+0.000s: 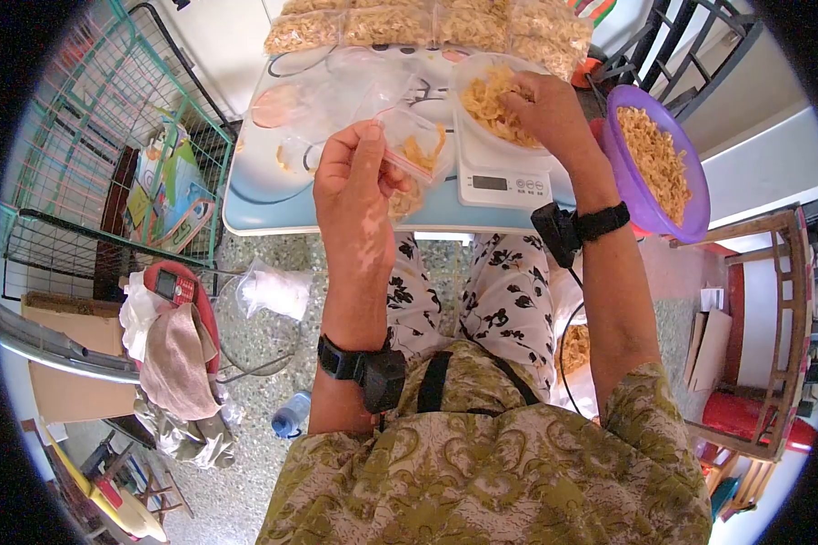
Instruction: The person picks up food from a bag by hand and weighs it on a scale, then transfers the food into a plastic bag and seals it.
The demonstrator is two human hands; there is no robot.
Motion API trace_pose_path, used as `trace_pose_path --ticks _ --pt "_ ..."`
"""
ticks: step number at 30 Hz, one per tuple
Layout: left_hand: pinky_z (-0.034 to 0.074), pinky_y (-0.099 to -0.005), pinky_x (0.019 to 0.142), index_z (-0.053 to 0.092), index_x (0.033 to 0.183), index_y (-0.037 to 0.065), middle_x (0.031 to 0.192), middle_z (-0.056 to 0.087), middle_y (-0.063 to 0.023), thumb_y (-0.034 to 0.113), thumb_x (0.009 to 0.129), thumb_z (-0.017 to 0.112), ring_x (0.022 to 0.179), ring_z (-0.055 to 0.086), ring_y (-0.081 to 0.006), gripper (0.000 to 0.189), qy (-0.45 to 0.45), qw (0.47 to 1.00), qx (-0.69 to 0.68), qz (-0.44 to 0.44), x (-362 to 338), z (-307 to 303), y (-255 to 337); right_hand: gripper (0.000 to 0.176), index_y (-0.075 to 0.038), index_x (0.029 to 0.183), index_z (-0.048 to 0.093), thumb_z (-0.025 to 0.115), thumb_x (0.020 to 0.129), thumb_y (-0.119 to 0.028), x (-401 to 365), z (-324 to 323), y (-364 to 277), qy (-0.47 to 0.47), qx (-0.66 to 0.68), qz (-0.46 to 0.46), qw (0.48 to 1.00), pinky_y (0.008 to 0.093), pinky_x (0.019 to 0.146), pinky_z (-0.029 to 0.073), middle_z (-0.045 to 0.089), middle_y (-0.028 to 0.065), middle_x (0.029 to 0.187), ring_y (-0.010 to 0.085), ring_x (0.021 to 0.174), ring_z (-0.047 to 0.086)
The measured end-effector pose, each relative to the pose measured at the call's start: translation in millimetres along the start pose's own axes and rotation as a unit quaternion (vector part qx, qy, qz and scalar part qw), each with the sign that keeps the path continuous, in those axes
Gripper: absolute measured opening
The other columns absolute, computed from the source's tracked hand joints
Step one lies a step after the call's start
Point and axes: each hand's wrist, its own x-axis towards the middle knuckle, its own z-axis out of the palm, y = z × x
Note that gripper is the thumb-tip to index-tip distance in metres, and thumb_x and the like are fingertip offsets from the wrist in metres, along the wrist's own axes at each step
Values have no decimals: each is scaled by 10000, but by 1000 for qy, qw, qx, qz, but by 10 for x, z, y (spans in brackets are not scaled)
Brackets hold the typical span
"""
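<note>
My left hand (359,173) is closed on the top edge of a clear zip bag (422,145), with a few yellowish dried pieces inside it. The fingers of my right hand (554,104) are down in a translucent white bowl (458,89), closed around some dried yellowish flakes (493,95). That bowl stands on a white digital scale (504,188), whose small display I cannot read. To the right of my wrist, a purple basin (699,213) is tilted and full of similar flakes (650,159).
Several filled clear bags (386,25) line the back of the patterned table (268,209). Loose clear plastic bags (323,95) lie on its left part. A green wire cage (109,118) stands at left, a blue bottle (291,413) on the floor, a wooden frame (773,336) at right.
</note>
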Motion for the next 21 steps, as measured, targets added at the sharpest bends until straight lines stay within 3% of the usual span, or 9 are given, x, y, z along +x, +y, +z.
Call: trace_pose_path --ticks 3,5,6,8,9,12,14,18,21 --pt "419 -195 523 574 925 40 705 533 4 199 914 611 559 481 -63 164 4 1000 0 -4 -7 24 4 296 -63 866 663 590 808 -344 13 -30 -14 -7 0 28 1000 483 723 491 652 202 847 383 808 625" --pt "418 -194 522 574 925 40 708 533 3 198 913 611 563 482 -64 163 9 1000 4 -6 -3 15 -4 297 13 992 637 639 831 -238 29 -45 -3 -23 4 32 999 358 649 481 645 154 781 270 677 617" --pt "429 -207 540 577 951 47 726 549 8 201 906 619 590 498 -68 166 -4 1000 7 -5 6 -14 -15 297 13 992 637 639 831 -238 32 -32 2 -23 4 33 999 358 649 481 645 154 781 270 677 617" --pt "439 -220 559 579 977 54 744 566 14 204 898 627 616 514 -72 176 -16 1000 11 -6 13 -28 -24 318 14 1001 647 660 844 -262 41 -7 3 -22 117 77 990 278 557 452 609 52 706 121 584 559" --pt "441 -220 564 579 976 55 746 564 15 201 902 622 623 514 -72 170 -16 1000 8 -4 14 -26 -25 318 14 1001 647 660 844 -262 44 -10 7 -23 117 78 990 278 557 452 609 52 706 121 584 559" --pt "443 -218 574 578 976 56 752 560 18 196 910 610 639 514 -71 158 -17 1000 9 -1 19 -19 -34 305 -31 853 667 618 816 -330 52 -84 -48 6 119 60 991 374 585 489 651 124 673 253 616 635" --pt "442 -217 579 576 978 56 756 558 21 192 914 604 649 514 -70 153 -17 1000 12 2 20 0 -35 315 -27 1041 648 678 854 -279 19 -147 -124 -71 295 185 935 175 510 383 536 -30 666 30 566 490" --pt "428 -202 539 577 949 34 734 546 -7 171 916 600 591 494 -74 143 -5 1000 -20 17 10 50 -10 280 -24 989 636 683 853 -264 31 -192 -148 -75 327 199 921 173 511 375 526 -32 669 36 581 490" --pt "434 -211 542 574 953 34 744 553 -12 161 922 588 600 498 -78 131 -11 998 -54 19 -12 73 28 232 -35 927 616 686 852 -242 36 -192 -153 -73 440 214 869 177 511 374 527 -22 674 41 590 491"
